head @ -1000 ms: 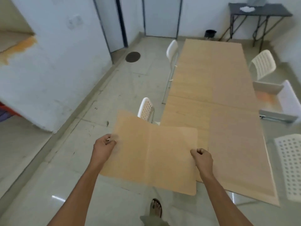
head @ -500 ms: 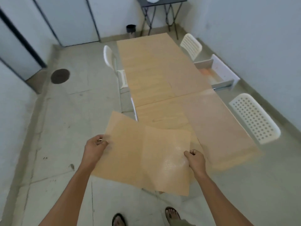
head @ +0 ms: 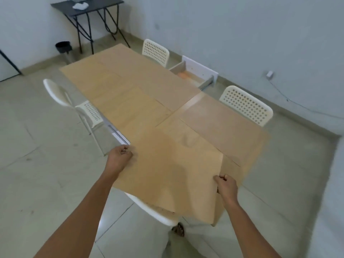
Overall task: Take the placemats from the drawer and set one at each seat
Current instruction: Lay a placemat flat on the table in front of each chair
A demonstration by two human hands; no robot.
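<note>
The tan placemats [head: 167,170] are hanging over the near corner of the table [head: 130,94], the left hand [head: 119,157] and right hand [head: 226,185] pinching opposite edges, a white chair [head: 149,211] sitting directly beneath them and the open drawer [head: 195,73] lying well beyond.

The placemats [head: 167,174] are thin, flexible tan sheets, nearly the same colour as the wooden surface [head: 121,86]. They are held spread out and roughly flat over the near end of the surface, with their near edge sagging past it toward the floor. How many sheets are in the stack cannot be told. The left edge sits in the grip of the left hand [head: 119,157], the right edge in that of the right hand [head: 226,185]. The drawer [head: 193,73] stands pulled open on the far right side of the surface, showing an orange patch inside.
</note>
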